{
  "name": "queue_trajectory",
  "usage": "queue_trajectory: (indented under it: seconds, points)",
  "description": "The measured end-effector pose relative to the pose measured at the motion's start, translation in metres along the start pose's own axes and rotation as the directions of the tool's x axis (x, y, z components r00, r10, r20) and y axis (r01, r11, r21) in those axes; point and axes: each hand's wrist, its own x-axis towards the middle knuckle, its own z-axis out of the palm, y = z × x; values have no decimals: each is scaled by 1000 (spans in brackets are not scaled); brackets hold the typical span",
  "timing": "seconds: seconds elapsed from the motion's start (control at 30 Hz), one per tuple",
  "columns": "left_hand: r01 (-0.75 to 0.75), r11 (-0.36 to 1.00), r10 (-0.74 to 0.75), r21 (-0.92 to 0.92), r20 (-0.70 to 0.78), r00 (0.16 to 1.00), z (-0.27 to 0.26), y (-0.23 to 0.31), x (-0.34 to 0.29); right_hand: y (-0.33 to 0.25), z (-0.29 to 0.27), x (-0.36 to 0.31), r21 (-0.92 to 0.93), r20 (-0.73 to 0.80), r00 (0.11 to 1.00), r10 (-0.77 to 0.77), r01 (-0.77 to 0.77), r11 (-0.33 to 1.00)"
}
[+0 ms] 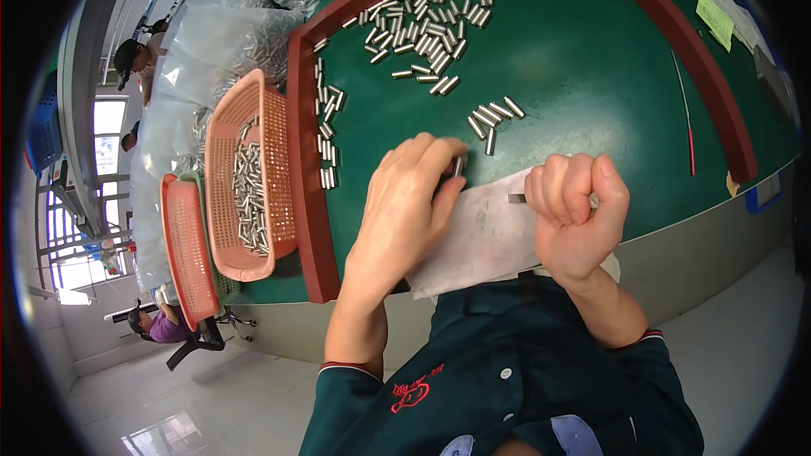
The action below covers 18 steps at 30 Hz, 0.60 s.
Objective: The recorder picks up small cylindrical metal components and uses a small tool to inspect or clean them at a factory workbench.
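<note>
Above the pale cloth (481, 241), the right hand (579, 211) was clenched around a grey metal piece (516, 198); at the cloth's left edge, the left hand (414, 194) curled around a steel pin (458, 166), partly hidden. Beyond the cloth lay loose pins (491, 141), probably stiff, light and slippery, best pinched mid-length.

Metal pins (438, 59) heaped across a green workbench (591, 76) show a factory workshop
</note>
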Motion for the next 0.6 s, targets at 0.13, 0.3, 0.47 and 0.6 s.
queue_trajectory:
  seconds: [0.13, 0.3, 0.47, 0.6]
  points:
    - [5, 996, 3, -92, 82, 997, 4, 7, -27, -4, 4, 5, 38, -14, 999, 47, -46, 998]
    - [66, 974, -79, -219, -52, 996, 18, 6, -40, -6, 10, 11, 59, 25, 996, 88, -89, 994]
    - [71, 973, -109, -218, -168, 980, 38, -1, -45, 0, 15, 15, 67, 7, 982, 188, -188, 980]
    - [52, 964, -117, -261, -237, 965, 41, -1, -45, 3, 16, 15, 66, 35, 979, 198, -200, 977]
